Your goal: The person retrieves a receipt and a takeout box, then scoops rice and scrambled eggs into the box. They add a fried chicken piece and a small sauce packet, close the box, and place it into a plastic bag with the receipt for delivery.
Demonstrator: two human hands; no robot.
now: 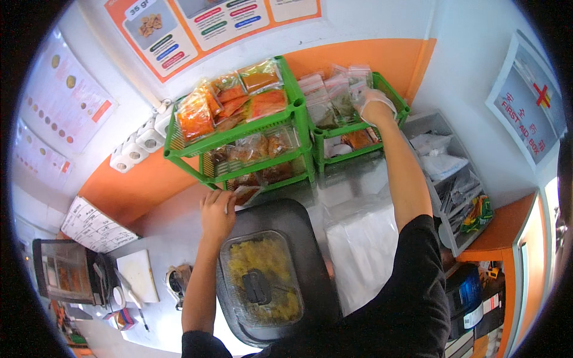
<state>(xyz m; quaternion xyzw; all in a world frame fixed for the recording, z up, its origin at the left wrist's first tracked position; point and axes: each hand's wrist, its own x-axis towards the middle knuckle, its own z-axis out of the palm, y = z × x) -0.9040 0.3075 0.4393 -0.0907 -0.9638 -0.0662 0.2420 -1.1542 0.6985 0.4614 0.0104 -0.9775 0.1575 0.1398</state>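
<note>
My right hand, in a thin clear glove, reaches into the upper right green basket among zip bags of green leafy contents. Its fingertips are hidden, so its grip does not show. At the lower front of the left green rack, my left hand is closed, pinching a small clear packet by its edge. Flat packets of orange and red sauce fill the rack's top tier. Brown-filled packets lie in the tiers beneath.
Before me stands a black pan with a clear-windowed lid, yellowish food inside. To its right lie white plastic bags. A grey bin of packets borders the right side. A knife and white cutting board lie far left.
</note>
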